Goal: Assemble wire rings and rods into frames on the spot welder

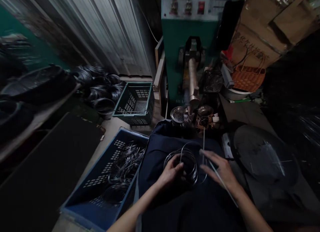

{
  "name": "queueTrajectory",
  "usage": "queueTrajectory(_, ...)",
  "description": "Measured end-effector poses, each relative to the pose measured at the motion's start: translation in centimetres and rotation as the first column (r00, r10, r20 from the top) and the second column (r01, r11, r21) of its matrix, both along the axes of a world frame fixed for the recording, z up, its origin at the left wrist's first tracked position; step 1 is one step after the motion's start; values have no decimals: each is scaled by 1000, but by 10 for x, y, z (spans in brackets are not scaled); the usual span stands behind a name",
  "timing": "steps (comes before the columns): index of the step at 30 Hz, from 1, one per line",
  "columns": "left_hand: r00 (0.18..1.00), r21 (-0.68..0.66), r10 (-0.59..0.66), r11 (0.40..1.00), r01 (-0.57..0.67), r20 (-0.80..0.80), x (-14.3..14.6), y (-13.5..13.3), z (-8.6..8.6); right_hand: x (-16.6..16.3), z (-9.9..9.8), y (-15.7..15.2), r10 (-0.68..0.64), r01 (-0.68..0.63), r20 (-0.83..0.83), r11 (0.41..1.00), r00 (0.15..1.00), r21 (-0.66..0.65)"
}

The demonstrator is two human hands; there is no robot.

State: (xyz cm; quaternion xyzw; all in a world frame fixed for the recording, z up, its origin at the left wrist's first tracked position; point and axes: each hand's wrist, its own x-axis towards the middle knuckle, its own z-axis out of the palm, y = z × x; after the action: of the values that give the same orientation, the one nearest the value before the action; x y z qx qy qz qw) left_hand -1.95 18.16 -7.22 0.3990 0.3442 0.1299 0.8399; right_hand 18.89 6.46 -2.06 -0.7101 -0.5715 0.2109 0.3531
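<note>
A stack of thin metal wire rings point(183, 162) lies on a dark blue cloth point(175, 142) over my lap. My left hand point(171, 173) is closed round the stack's near left edge. My right hand point(221, 170) rests just right of the rings with fingers stretched out, and a long straight wire or strip point(220, 178) crosses over it. Whether the fingers pinch that strip is unclear. One loose ring stands up slightly above the stack.
A blue plastic crate point(100, 205) with several wire rings sits at my left. A green crate point(135, 103) stands farther back. Ahead is a green machine point(192, 52) with a metal cylinder. A dark round plate point(262, 155) lies at right, cardboard boxes point(272, 22) behind.
</note>
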Motion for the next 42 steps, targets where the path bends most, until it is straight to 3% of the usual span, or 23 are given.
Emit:
queueTrajectory(3,997,-24,70,997,-69,18,9,8,8,-29,-9,-1,195,-195,-20,980,981,-40)
queueTrajectory(6,994,-14,98,995,-97,43,16,14,19,-46,-15,5,265,-265,22,964,964,-20)
queueTrajectory(11,990,33,73,996,-77,118,21,23,33,-39,-4,19,265,-264,125,964,956,-21)
queueTrajectory(18,992,40,77,996,-81,95,26,35,48,-30,12,33,280,-284,215,959,936,-12)
queueTrajectory(35,978,-1,156,988,-157,136,45,44,52,-16,20,45,282,-293,306,956,909,-7)
queueTrajectory(42,978,-22,157,988,-155,135,47,45,53,-16,27,49,279,-283,267,959,922,-26)
